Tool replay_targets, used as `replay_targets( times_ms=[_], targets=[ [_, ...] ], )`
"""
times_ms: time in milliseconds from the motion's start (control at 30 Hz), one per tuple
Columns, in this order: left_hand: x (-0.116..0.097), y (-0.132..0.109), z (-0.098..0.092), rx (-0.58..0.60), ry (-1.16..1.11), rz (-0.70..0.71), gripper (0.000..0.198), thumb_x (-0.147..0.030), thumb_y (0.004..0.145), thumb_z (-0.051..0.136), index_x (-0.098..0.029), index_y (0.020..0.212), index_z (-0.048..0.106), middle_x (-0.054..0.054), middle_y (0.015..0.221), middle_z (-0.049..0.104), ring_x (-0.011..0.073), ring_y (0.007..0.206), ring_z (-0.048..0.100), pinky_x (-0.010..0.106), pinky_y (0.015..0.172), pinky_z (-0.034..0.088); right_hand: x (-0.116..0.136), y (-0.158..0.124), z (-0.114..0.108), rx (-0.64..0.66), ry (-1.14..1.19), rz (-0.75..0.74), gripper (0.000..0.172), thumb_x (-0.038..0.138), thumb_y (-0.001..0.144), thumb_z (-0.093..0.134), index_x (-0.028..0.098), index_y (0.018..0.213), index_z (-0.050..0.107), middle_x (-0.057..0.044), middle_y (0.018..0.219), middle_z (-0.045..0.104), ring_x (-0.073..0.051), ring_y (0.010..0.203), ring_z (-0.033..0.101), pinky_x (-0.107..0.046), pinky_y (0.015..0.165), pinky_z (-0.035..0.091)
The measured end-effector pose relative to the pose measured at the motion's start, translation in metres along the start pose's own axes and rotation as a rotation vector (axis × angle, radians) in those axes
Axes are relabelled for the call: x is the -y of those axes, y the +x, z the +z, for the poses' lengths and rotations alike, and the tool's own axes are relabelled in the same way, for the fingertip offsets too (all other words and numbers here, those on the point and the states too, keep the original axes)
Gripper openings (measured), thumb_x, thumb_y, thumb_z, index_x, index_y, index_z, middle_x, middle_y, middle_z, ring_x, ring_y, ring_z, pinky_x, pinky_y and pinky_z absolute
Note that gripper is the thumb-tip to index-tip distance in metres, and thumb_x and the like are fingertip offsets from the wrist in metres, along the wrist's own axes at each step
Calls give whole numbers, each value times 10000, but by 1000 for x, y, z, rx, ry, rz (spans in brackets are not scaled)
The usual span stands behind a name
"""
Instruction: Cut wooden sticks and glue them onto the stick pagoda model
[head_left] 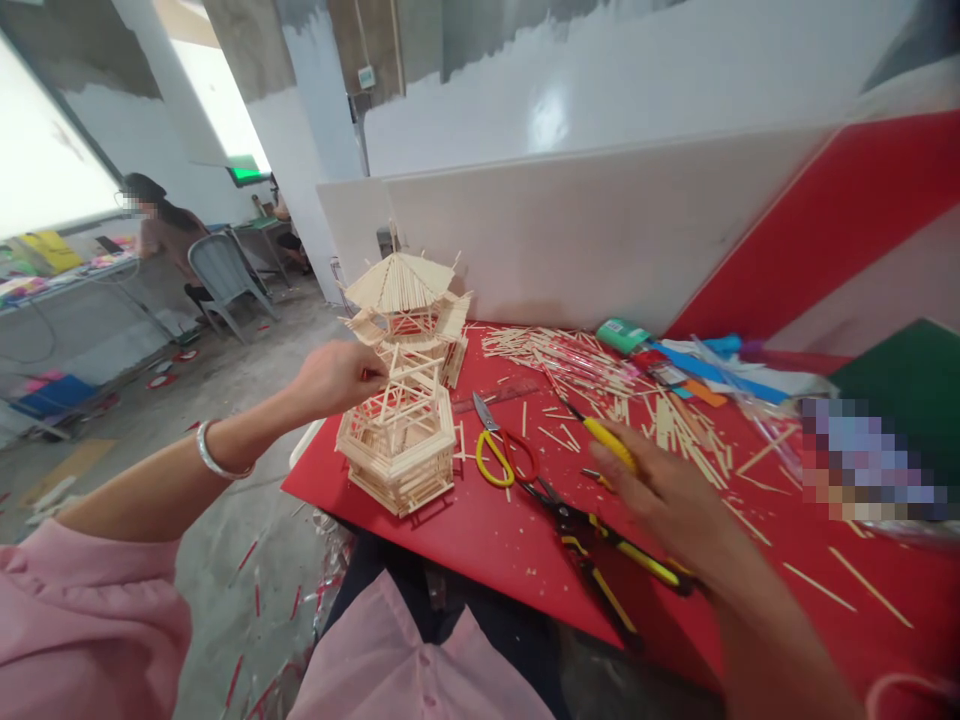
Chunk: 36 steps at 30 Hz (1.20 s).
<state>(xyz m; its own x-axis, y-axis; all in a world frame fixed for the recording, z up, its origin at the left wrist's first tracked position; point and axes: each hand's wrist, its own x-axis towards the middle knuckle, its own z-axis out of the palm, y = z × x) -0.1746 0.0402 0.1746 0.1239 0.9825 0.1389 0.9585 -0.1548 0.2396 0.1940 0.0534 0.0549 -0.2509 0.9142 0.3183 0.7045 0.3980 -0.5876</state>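
Observation:
A hexagonal pagoda model [401, 455] built of thin wooden sticks stands at the left end of the red table. My left hand [341, 378] is closed in a pinch at its upper stick frame; the fingertips are partly hidden. Behind it rises another stick structure with a pointed roof [401, 282]. In my right hand [652, 480] is a yellow-handled tool [611, 443] with thin dark tips, its kind unclear, held above the table. Near that hand lie scissors [495, 445] with red and yellow handles and black-and-yellow pliers [589, 535].
Loose wooden sticks [682, 430] cover the back and right of the red table [495, 540]. A ruler [502, 395] and a green packet [622, 335] lie among them. A white panel [570, 240] stands behind. At left, a person [169, 235] sits by a chair [229, 275].

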Motion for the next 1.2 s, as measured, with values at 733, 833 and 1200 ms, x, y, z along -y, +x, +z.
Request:
replay_targets(
  times_ms=[733, 833, 1200],
  targets=[
    [-16, -49, 2, -112, -1508, -417, 290, -238, 569, 899, -115, 803, 780, 20, 606, 627, 62, 490, 500, 169, 410, 338, 150, 33, 72, -146, 216, -345, 307, 416, 1015, 380, 211, 1028, 609, -54, 864, 708, -192, 751, 653, -281, 655, 437],
    [-25, -56, 8, -122, -1640, -388, 305, -216, 555, 913, -99, 801, 774, 15, 587, 598, 47, 473, 472, 145, 371, 282, 150, 29, 71, -151, 184, -361, 309, 415, 1018, 374, 216, 999, 609, -47, 836, 703, -187, 730, 649, -275, 636, 425],
    [-91, -89, 79, -32, -1868, -441, 356, -296, 533, 915, -135, 808, 756, 3, 602, 589, 34, 456, 427, 120, 341, 160, 102, -73, 67, -236, 217, -206, 393, 330, 1029, 340, 238, 1348, 548, -91, 1137, 704, -217, 1047, 670, -339, 830, 553]
  ],
)
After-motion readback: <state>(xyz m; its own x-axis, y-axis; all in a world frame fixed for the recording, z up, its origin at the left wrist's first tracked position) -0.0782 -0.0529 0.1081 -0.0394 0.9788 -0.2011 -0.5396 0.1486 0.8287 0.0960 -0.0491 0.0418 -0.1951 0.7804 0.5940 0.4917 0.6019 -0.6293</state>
